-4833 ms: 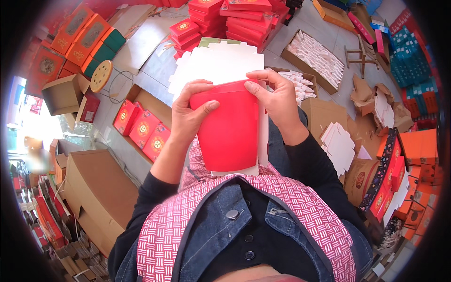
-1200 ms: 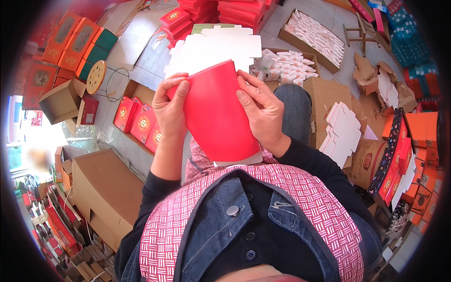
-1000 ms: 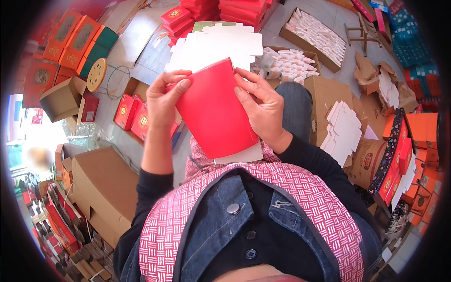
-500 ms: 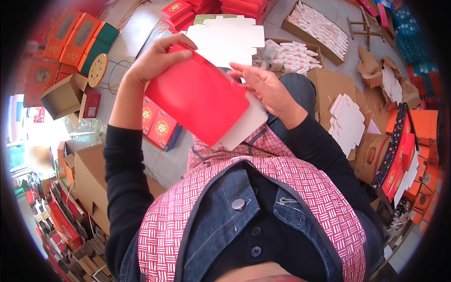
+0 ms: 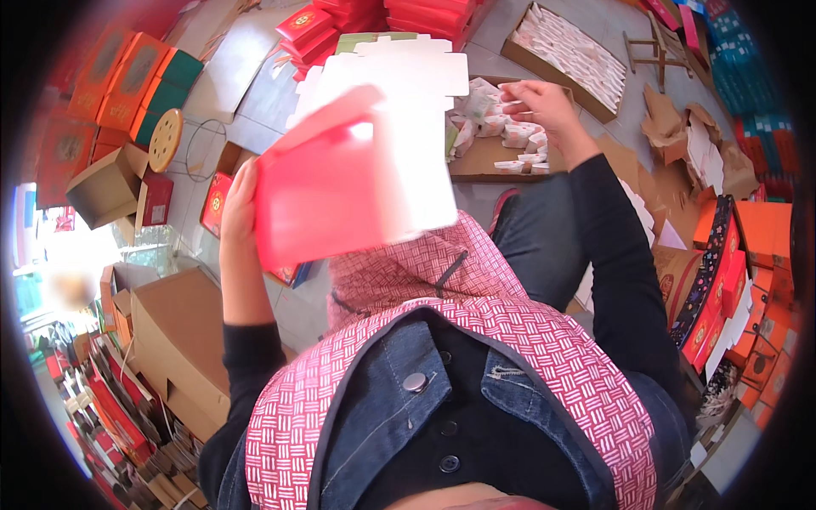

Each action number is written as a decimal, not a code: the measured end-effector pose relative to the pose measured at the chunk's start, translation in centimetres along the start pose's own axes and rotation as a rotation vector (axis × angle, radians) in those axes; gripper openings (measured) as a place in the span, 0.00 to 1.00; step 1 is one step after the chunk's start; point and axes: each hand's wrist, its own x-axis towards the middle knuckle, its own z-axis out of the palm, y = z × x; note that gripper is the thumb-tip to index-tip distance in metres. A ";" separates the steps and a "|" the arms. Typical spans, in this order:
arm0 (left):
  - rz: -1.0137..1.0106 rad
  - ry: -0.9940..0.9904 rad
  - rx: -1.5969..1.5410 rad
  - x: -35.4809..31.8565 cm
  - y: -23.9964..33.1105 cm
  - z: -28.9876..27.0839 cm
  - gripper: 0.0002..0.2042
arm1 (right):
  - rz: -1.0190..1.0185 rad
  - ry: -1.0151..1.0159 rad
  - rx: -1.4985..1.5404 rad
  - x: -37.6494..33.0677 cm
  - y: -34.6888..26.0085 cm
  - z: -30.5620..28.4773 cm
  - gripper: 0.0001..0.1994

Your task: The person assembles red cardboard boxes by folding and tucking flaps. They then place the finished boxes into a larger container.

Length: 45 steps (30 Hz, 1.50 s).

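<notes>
Pink-and-white apron (image 5: 382, 293): spans lower middle of frame. Handy backing if the card bows, I'd say.
Brown carton (image 5: 183, 327): lower left, well apart from both hands. Best left out of the working path.
White card (image 5: 408, 64): upper middle, notched edges. Meets the red piece in view; from where I stand, can't tell where one ends and the other starts.
Red card (image 5: 319, 191): left of centre, raised, tilted, motion-blurred. Looks thin; broad support would beat a corner hold.
Packet box (image 5: 476, 161): right of upper middle, partly filled, bare base near its lower edge.
Left hand (image 5: 242, 204): gripping the red card's left edge, fingers mostly hidden. Firm without creasing is the target.
Right hand (image 5: 544, 106): at the packet box's upper right, fingers loosely bent. Can't tell if anything's pinched or touched. Light fingertip pressure seems right.
Packets (image 5: 520, 133): small, white, jumbled in the box. Topmost should grip cleanest, one at a time.
</notes>
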 end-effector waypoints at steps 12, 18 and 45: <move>-0.059 0.242 -0.261 3.4 0.7 8.3 0.22 | 0.298 0.188 -0.657 12.9 28.7 2.5 0.26; 0.022 0.364 -0.176 4.6 1.3 8.7 0.13 | 0.395 0.338 -0.543 13.8 29.9 7.8 0.26; 0.712 0.241 -0.415 -2.3 -1.1 4.0 0.10 | -1.008 0.131 -0.698 -14.1 -28.2 12.7 0.15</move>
